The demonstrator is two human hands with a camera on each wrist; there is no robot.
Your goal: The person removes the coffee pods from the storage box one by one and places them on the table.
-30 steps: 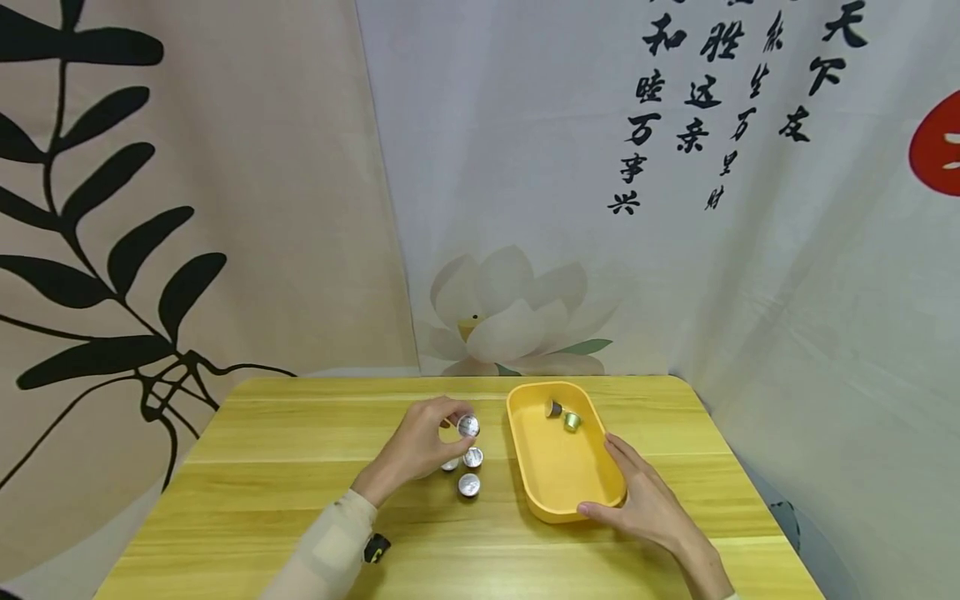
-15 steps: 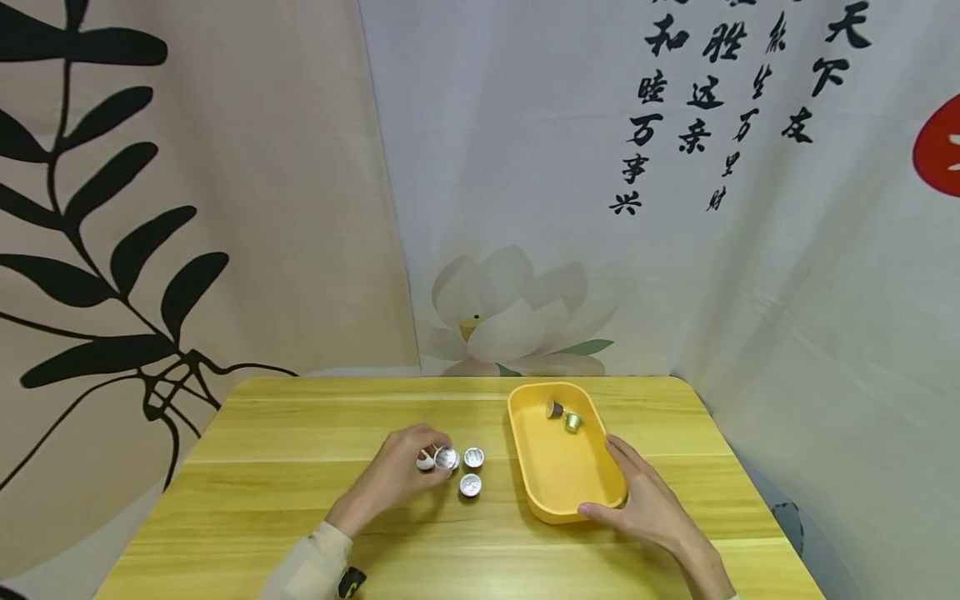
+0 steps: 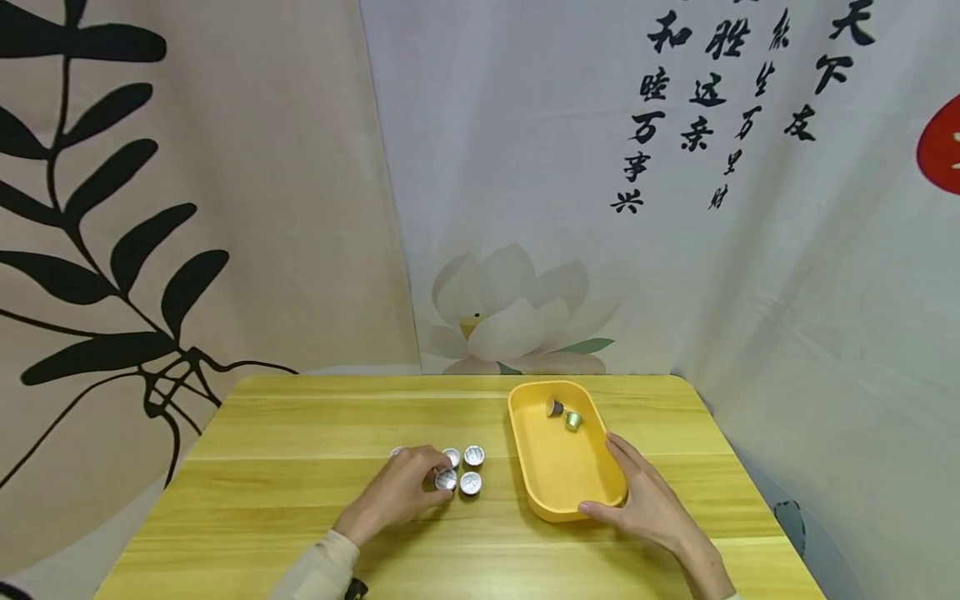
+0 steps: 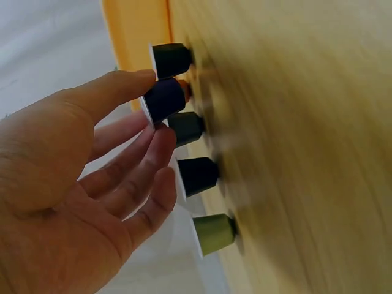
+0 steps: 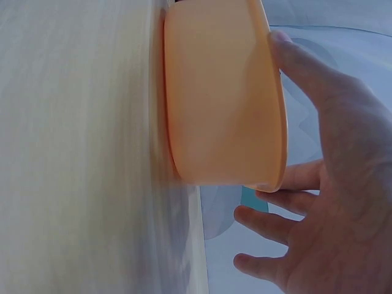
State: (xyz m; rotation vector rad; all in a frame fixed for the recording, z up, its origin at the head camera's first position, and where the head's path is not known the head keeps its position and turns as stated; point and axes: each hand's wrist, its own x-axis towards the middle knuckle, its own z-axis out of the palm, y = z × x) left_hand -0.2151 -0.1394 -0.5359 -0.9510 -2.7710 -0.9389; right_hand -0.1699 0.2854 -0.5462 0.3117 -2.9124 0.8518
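My left hand (image 3: 401, 492) pinches a dark blue coffee capsule (image 4: 164, 100), silver foil lid up, between thumb and fingers. In the left wrist view it is tilted close to the table. Beside it stand a dark green capsule (image 4: 171, 59), a grey-green capsule (image 4: 185, 127), a near-black capsule (image 4: 198, 176) and a light green capsule (image 4: 214, 234). An orange capsule (image 4: 187, 89) is mostly hidden behind the held one. My right hand (image 3: 648, 504) touches the near right corner of the yellow tray (image 3: 528, 471), thumb at the near rim, straight fingers along the right side.
Inside the tray's far end lie a dark capsule (image 3: 554, 408) and a gold-green capsule (image 3: 573, 422) on their sides. The wooden table (image 3: 300, 425) ends at a printed curtain (image 3: 525, 208). A black strap (image 3: 356, 589) shows at the left sleeve.
The left hand has carried its capsule left and nearer, down beside the other upright capsules. The right hand and tray have stayed put.
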